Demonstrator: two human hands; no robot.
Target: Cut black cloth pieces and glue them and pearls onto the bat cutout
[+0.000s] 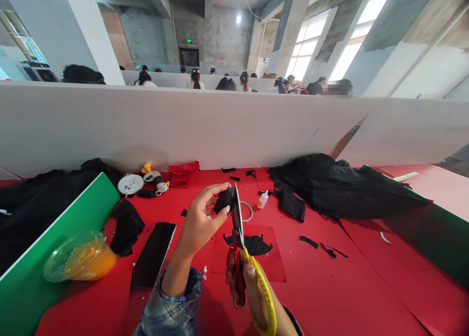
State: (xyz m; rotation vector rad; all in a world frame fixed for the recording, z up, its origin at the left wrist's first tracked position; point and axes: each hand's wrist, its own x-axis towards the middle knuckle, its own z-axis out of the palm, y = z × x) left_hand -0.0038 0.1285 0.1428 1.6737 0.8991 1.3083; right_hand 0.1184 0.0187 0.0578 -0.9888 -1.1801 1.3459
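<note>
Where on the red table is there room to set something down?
Widest bare patch of red table: near right, between the right hand and right green panel, nearer than the black strips. Smaller: between those strips and the white scrap. Crowded: left, around the cup and phone; middle, around the scissors; back, along the black cloth.

Blk phone nr clear cup w/ orange drink; wht partition behind, ppl beyond.
</note>
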